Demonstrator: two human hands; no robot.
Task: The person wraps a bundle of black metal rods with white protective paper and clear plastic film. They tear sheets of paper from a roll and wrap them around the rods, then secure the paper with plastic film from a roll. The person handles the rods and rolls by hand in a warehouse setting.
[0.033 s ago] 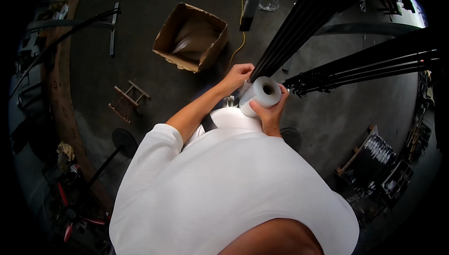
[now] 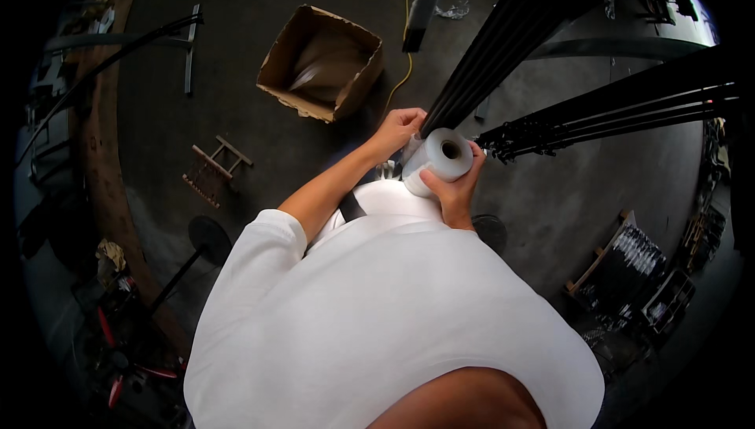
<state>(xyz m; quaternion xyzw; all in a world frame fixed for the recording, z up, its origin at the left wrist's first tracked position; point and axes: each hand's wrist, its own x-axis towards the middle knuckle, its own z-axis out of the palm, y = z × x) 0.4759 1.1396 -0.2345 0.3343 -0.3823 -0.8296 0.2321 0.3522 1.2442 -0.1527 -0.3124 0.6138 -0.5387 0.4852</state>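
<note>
A thick roll of clear stretch film (image 2: 445, 152) stands in front of my waist with its hollow core facing up. My right hand (image 2: 458, 185) is wrapped round it, thumb on the near side and fingers on the far right side. Just left of the roll, my left hand (image 2: 403, 124) is closed, its fingertips pinched beside the end of a bundle of long black rods (image 2: 480, 59). What those fingertips hold is hidden; some film shows just below them. The bundle runs up and away to the right, and the roll touches or nearly touches its near end.
A second bundle of black rods (image 2: 598, 120) extends to the right. Beyond my left hand, an open cardboard box (image 2: 358, 99) stands on the floor near a yellow cable (image 2: 403, 81). A small wooden stool (image 2: 219, 165) is at left, and a bundle on a pallet (image 2: 617, 268) lies at right.
</note>
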